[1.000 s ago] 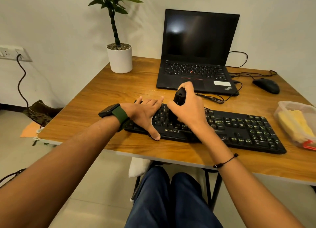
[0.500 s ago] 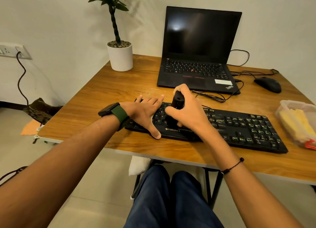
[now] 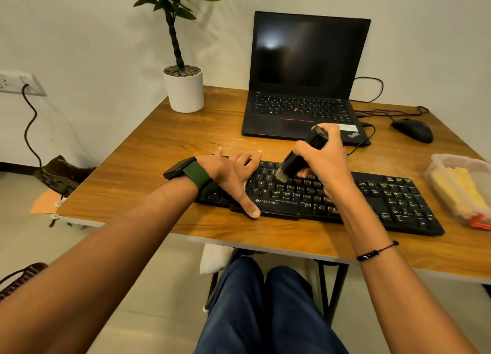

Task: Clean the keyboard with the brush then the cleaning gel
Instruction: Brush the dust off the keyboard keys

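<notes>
Black brush slants, bristles down-left on the keyboard, marked ZEBRONICS. Right hand fingers curl round its handle; left hand lies flat, fingers spread. Laptop reads ThinkPad.

Black keyboard lies flat near the front edge; black brush tilted, bristles touching its upper keys; yellow cleaning gel in a tub at right.

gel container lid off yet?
Yes, the container at the table's right edge stands open with no lid on it, yellow gel showing inside.
</notes>
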